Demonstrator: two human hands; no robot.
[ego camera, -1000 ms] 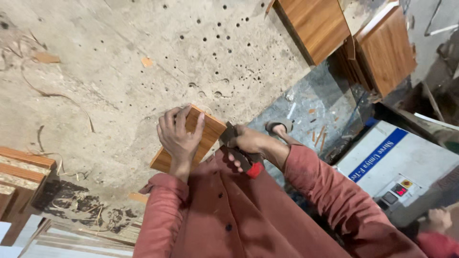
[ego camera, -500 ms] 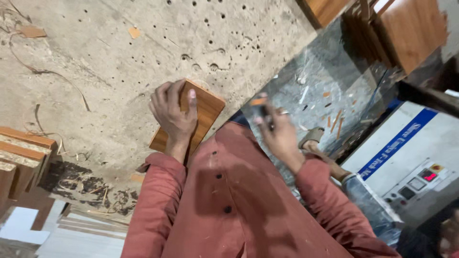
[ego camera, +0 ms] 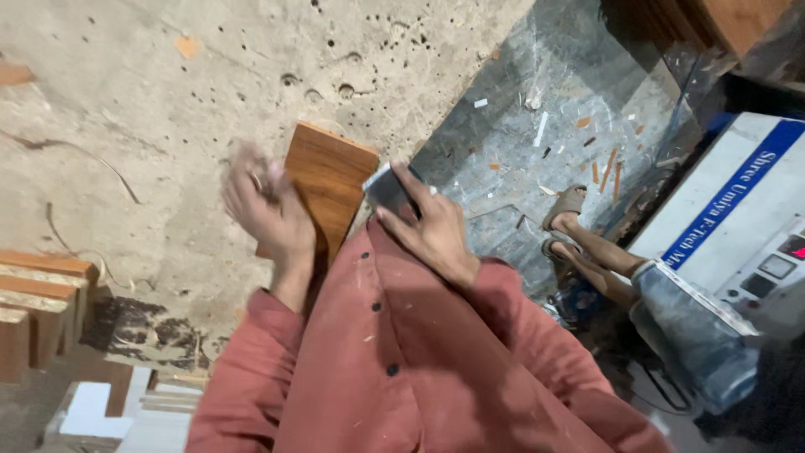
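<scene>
On the pitted worktop (ego camera: 142,109), one brown wooden panel (ego camera: 329,186) is lying flat near the edge, partly covered by the person's wrist. One white and blue machine (ego camera: 738,218) is standing at the right, with another person's two sandalled feet (ego camera: 566,226) resting on the marbled floor (ego camera: 537,151) beside it. Three stacked boards (ego camera: 33,289) are sitting at the left edge. The left hand (ego camera: 267,210) is hovering over the panel's left side, blurred; whether it is gripping anything cannot be determined. The right hand (ego camera: 429,226) is grasping one small dark flat object (ego camera: 387,189) just beside the panel's right edge.
</scene>
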